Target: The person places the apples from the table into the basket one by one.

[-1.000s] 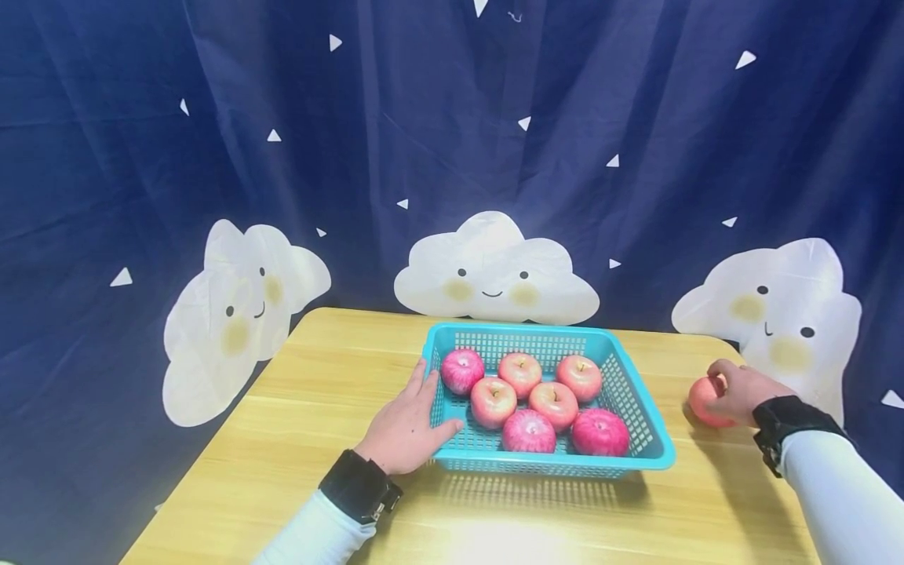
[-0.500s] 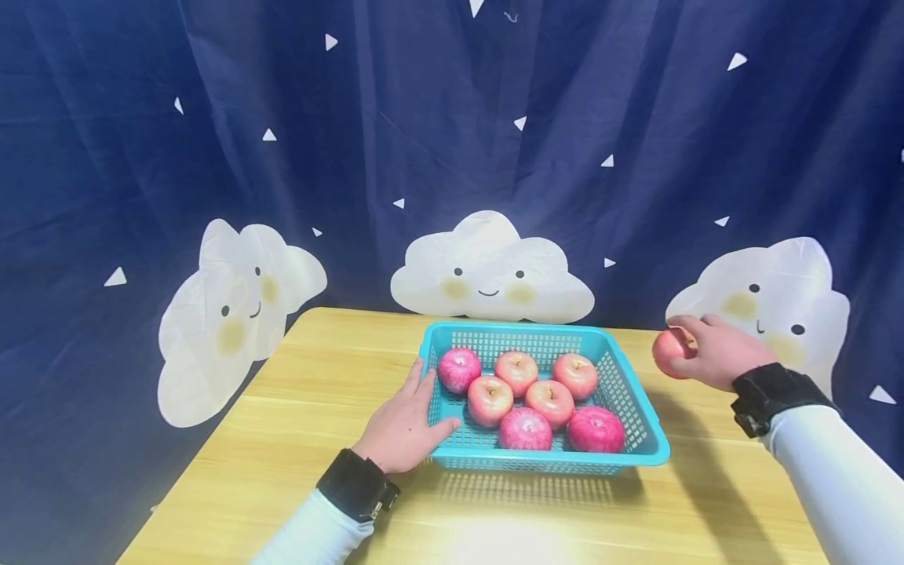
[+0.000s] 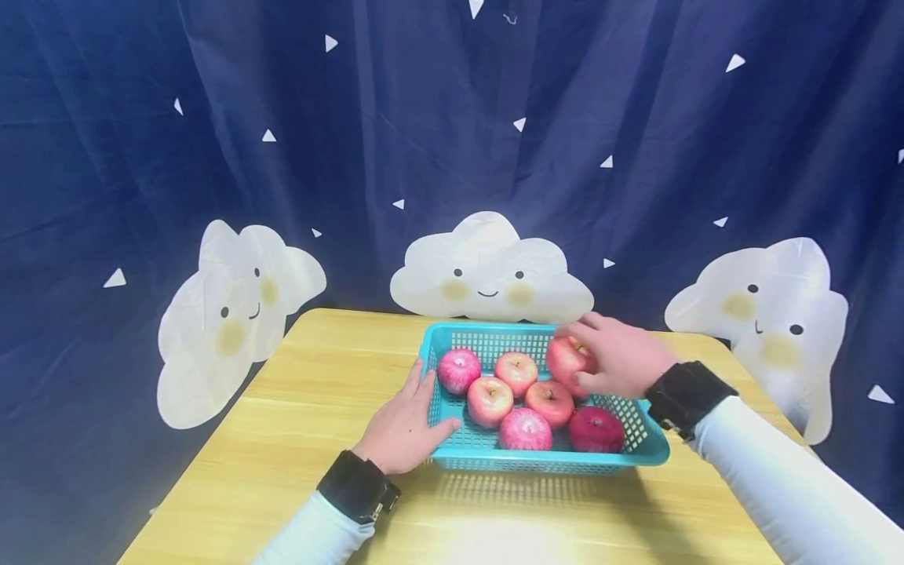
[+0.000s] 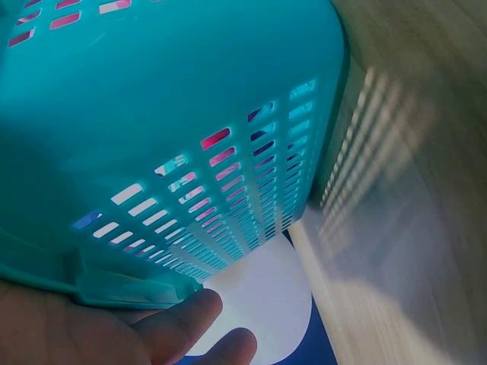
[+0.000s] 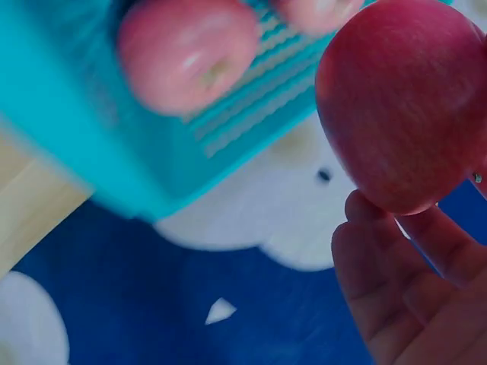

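A turquoise perforated basket (image 3: pixel 544 463) stands on the wooden table. Inside lie pinkish-red apples (image 3: pixel 490 402) and a few round magenta pieces with pale streaks (image 3: pixel 526 430). At the basket's left side rests my left hand (image 3: pixel 402 424), its fingers straight along the rim and its thumb across the edge; the left wrist view shows its fingertips (image 4: pixel 194 315) just past the rim. My right hand (image 3: pixel 621 357) grips a red apple (image 3: pixel 569 359) over the basket's back right part, hiding that rim and the apple below. The right wrist view shows the held apple (image 5: pixel 407 99) large against the fingers.
The light wooden table (image 3: pixel 282 463) extends around the basket, with its back edge close behind. A dark blue curtain (image 3: pixel 452 141) with white smiling clouds (image 3: pixel 487 294) hangs past that edge. Both wrists carry black straps (image 3: pixel 356 486).
My right hand has lifted the apple off the table at the right and carried it left, over the basket. My left hand has stayed at the basket's left rim.
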Motion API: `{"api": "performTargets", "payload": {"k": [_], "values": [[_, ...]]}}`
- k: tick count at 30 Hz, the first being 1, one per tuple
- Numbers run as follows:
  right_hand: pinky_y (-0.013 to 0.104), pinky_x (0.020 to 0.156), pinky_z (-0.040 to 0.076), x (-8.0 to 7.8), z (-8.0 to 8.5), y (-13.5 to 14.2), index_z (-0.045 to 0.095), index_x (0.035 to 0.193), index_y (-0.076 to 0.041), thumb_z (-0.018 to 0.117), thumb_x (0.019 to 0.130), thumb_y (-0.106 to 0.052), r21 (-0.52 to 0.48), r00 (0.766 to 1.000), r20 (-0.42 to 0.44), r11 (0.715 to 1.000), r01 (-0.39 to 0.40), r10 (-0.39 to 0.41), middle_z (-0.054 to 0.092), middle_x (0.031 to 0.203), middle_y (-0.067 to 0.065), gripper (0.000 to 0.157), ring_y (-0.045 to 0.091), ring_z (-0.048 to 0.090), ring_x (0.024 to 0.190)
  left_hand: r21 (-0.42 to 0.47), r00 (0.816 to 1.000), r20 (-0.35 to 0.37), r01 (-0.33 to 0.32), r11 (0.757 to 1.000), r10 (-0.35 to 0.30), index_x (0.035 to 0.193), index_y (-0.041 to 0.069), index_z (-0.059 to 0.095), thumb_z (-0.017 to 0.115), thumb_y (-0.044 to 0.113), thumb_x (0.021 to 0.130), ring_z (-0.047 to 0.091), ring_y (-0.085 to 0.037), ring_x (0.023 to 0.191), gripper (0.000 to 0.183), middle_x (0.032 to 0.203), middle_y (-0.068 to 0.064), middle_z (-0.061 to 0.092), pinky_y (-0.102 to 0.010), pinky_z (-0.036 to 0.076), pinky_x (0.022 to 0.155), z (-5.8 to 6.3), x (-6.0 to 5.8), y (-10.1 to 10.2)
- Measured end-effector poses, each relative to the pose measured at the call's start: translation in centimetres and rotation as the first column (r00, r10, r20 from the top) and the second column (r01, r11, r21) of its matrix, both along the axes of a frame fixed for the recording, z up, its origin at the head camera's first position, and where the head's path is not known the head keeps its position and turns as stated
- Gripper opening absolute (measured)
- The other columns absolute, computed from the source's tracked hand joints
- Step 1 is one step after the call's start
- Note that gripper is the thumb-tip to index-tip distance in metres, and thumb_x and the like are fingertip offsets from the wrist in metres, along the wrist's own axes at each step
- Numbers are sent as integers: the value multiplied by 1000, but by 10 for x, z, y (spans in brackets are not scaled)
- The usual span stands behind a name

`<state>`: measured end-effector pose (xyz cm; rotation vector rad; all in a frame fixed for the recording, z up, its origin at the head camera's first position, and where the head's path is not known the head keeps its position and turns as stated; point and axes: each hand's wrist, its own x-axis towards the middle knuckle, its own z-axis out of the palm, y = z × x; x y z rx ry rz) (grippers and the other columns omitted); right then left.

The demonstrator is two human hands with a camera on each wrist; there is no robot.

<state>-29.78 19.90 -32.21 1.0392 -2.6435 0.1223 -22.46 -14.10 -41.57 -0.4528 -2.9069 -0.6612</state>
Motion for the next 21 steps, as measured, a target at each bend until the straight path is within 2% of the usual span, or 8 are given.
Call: {"api": "performTargets", "payload": {"k": [6, 11, 15, 21], "values": [[29, 58, 47, 1, -8, -43, 56, 121, -30, 74, 64, -36, 25, 994, 4, 994, -109, 108, 49, 98, -9, 59, 8, 46, 71, -3, 1000, -6, -5, 1000, 5, 148, 4, 26, 52, 61, 87, 37, -29, 128, 87, 156, -14, 9, -51, 46, 93, 0, 0, 0], [30, 64, 50, 2, -15, -72, 54, 119, -32, 73, 65, -38, 67, 986, 10, 984, -167, 167, 48, 102, -12, 58, 6, 47, 78, -2, 1000, -6, -7, 1000, 7, 148, 4, 26, 52, 62, 87, 36, -29, 128, 88, 156, -14, 10, -51, 46, 94, 0, -1, 1], [33, 70, 52, 3, -18, -88, 54, 121, -33, 76, 63, -40, 104, 979, 30, 973, -206, 204, 49, 104, -12, 63, 7, 49, 83, -6, 1000, -7, -4, 1000, 4, 148, 4, 27, 51, 62, 87, 36, -29, 128, 87, 156, -14, 10, -51, 46, 93, 0, -1, 1], [33, 71, 52, 6, -22, -109, 55, 121, -28, 76, 64, -38, 164, 951, 57, 937, -309, 304, 51, 103, -8, 62, 8, 48, 84, -6, 1000, -3, 0, 1000, 0, 147, 3, 27, 49, 62, 88, 36, -28, 128, 87, 156, -14, 10, -50, 46, 94, 0, -1, 0]]}}
